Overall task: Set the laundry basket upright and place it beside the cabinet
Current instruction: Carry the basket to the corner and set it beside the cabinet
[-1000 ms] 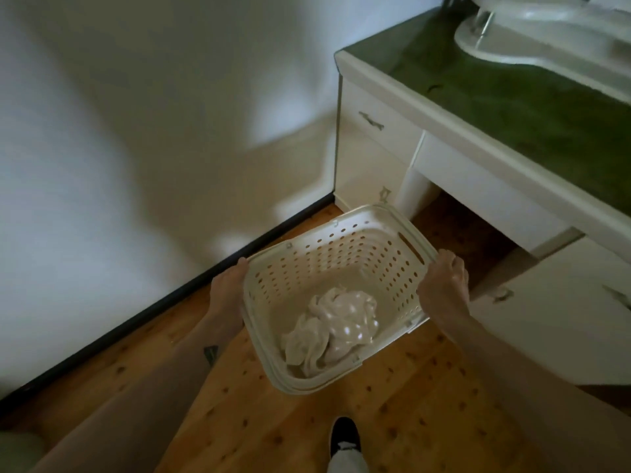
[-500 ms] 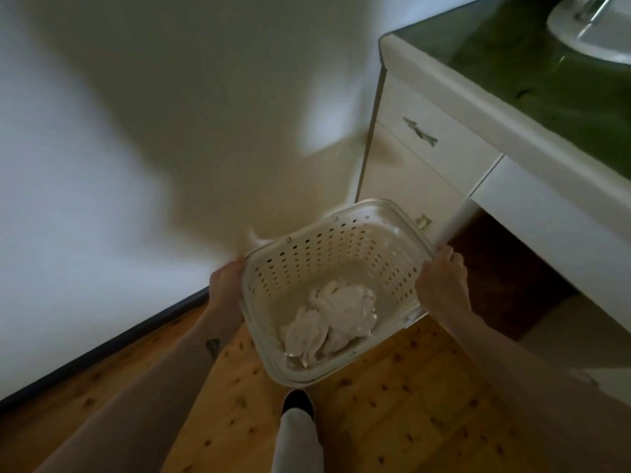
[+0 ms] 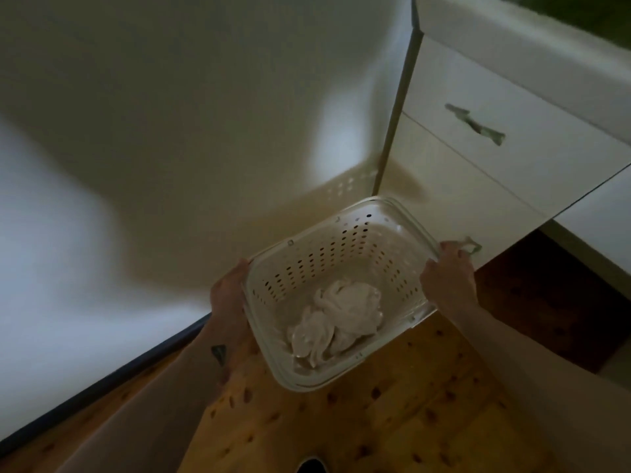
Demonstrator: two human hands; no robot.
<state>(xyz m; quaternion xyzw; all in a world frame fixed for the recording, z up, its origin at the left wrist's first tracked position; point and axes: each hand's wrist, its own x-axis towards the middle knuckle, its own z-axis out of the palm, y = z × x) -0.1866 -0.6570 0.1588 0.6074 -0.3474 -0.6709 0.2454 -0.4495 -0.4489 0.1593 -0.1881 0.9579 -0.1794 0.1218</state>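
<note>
Laundry basket (image 3: 345, 264): white perforated plastic, open side up, centre to lower centre of the frame, in the corner where wall meets cabinet. We cannot tell whether its base rests on the floor.

Contents: one crumpled pale cloth (image 3: 336, 317), lying in the basket's bottom toward the near side.

Grip: we hold the basket with both hands. Our left hand (image 3: 229, 295) is closed over the rim at left of centre; our right hand (image 3: 447, 276) is wrapped around the opposite rim at right of centre, fingers curled over the edge.

Surface, nearest first: a dark shoe tip (image 3: 312, 466) at the bottom edge; knotty orange-brown wooden floor (image 3: 392, 421) across the lower frame, dimly lit. A dark skirting strip (image 3: 102, 380) runs diagonally from lower left toward the basket.

Room: plain pale wall (image 3: 170, 131) filling the upper left and centre, with soft patches of light and the basket's hole pattern thrown faintly on it just above the rim.

Surroundings: white cabinet (image 3: 461, 186) at upper right, its corner edge just behind the basket's far rim. A metal drawer handle (image 3: 476, 123) sits on the upper drawer front; a second small door pull (image 3: 473, 245) shows just beside our right hand. A dark recess (image 3: 553, 295) opens under the cabinet at right.
</note>
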